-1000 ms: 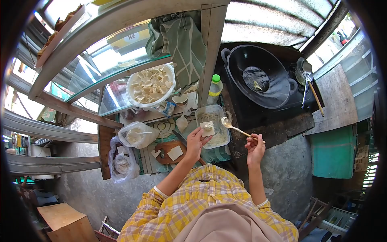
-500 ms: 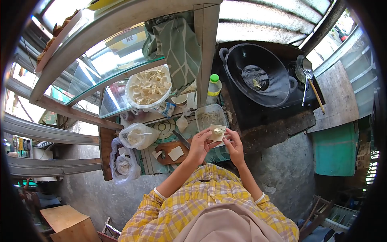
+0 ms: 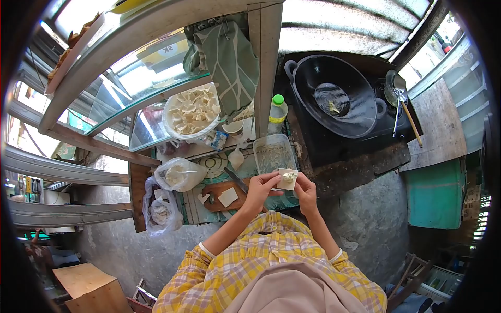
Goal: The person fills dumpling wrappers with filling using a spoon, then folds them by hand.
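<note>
A square dumpling wrapper (image 3: 283, 186) with a small lump of pale, green-flecked filling (image 3: 288, 178) on it is held up in front of my body. My left hand (image 3: 259, 191) pinches its left edge between thumb and fingers. At the right edge, the fingers of my right hand (image 3: 306, 193) close on it too. Just beyond my hands stands a clear plastic tub (image 3: 273, 151) with residue inside. To the left, a wooden cutting board (image 3: 213, 191) carries flat wrappers (image 3: 228, 197) and a knife (image 3: 236, 179).
A large black wok (image 3: 334, 78) with liquid sits on the stove at right, beside long-handled utensils (image 3: 401, 104). A white basket (image 3: 166, 117) of folded pieces, a green-capped bottle (image 3: 277, 115) and plastic bags (image 3: 180, 175) stand left. A wooden post (image 3: 265, 68) rises between.
The wrapper has shifted slightly right and turned in my hands. My right fingers have moved from beside the filling to the wrapper's right edge.
</note>
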Tool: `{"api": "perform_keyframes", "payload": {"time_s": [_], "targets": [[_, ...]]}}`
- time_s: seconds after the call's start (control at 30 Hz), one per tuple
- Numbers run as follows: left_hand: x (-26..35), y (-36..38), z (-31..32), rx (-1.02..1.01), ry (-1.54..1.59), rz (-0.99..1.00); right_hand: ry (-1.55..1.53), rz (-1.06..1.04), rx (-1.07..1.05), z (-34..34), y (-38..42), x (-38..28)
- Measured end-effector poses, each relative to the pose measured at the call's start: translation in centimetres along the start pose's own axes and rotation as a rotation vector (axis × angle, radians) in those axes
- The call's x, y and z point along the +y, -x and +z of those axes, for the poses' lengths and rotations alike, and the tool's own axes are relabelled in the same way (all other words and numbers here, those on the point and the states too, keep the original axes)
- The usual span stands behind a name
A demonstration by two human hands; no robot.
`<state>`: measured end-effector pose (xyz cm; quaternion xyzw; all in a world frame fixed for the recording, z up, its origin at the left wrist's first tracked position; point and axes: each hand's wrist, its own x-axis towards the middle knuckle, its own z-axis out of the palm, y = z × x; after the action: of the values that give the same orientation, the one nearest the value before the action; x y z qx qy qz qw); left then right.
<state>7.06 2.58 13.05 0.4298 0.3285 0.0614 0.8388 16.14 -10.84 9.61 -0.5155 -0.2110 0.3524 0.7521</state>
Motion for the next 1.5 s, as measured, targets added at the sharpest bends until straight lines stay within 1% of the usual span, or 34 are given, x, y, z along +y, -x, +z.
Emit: {"api": "perform_keyframes", "payload": {"time_s": [0.1,0.2,0.3,0.4,0.5,0.6,0.7,0.8,0.9,1.0,1.1,1.2,1.3,1.5], "targets": [[0.1,0.0,-0.1,0.021,-0.027,0.031,-0.080,0.004,-0.024,0.6,0.0,-0.8],[0.1,0.1,0.0,0.011,0.055,0.005,-0.121,0.016,-0.011,0.5,0.3,0.0],[0.0,0.2,0.5,0.053,0.077,0.025,-0.130,-0.014,0.005,0.6,0.3,0.3],[-0.2,0.5,1.0,0.035,0.064,0.044,-0.138,-0.024,0.116,0.9,0.3,0.8],[-0.3,0.5,1.2,-0.043,0.144,0.007,-0.224,-0.019,0.225,2.0,0.1,-0.1],[-0.5,0.7,1.4,-0.159,0.192,0.046,-0.343,-0.017,0.295,1.4,0.0,0.9],[-2.0,0.9,1.7,-0.138,0.067,0.231,-0.330,-0.029,0.335,1.6,-0.3,0.9],[-2.4,0.7,1.9,-0.075,0.094,0.208,-0.183,-0.108,0.314,1.9,-0.4,0.5],[-2.6,0.3,1.7,-0.081,0.175,0.189,-0.078,-0.198,0.359,2.7,-0.5,-0.3],[-2.3,0.4,1.7,-0.081,0.313,0.165,-0.099,-0.238,0.376,3.2,-0.5,-0.8],[-1.6,0.7,2.2,-0.136,0.543,0.026,-0.145,-0.238,0.368,3.1,-0.5,-0.7],[-2.0,0.4,2.3,-0.214,0.651,-0.016,-0.156,-0.272,0.435,4.1,-0.7,-1.4],[-1.9,0.2,2.7,-0.211,0.672,0.007,-0.144,-0.334,0.521,4.7,-1.0,-1.7],[-1.3,0.2,3.4,-0.148,0.634,0.046,-0.074,-0.433,0.536,5.6,-1.6,-2.8]]}}
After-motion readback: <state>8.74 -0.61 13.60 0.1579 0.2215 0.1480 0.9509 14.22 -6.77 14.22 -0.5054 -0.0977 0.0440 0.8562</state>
